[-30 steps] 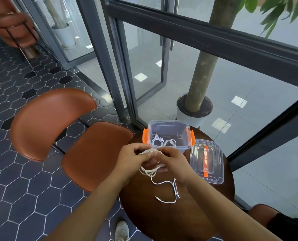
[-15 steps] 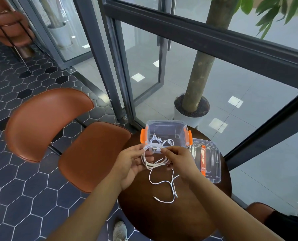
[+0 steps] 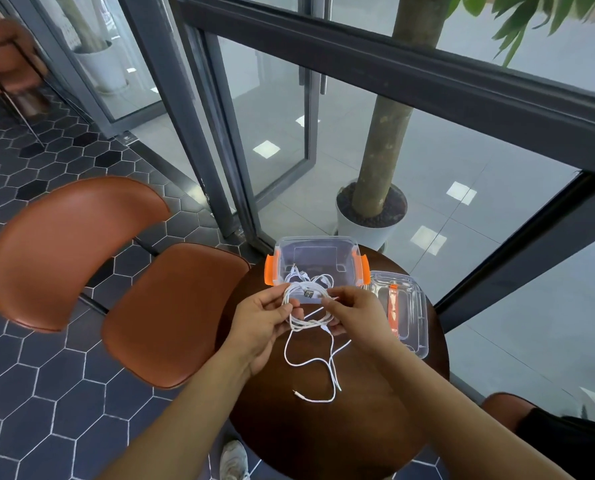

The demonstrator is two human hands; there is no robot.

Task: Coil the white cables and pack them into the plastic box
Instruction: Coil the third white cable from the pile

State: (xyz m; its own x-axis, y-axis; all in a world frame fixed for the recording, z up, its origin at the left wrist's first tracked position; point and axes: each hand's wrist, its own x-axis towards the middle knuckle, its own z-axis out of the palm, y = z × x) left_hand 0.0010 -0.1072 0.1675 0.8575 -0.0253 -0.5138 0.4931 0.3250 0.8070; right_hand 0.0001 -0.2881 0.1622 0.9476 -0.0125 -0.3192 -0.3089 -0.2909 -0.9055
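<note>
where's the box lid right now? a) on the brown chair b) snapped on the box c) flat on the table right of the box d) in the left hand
c: the clear lid lies flat on the table just right of the open plastic box, while the left hand and right hand hold only the white cable.

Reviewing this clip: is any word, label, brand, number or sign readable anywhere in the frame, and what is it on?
No readable text in this view.
plastic box: a faint rectangular outline on its floor, no legible lettering.
lid: an orange handle, no print visible.
white cable and its plug: too small to show any marking.
</note>
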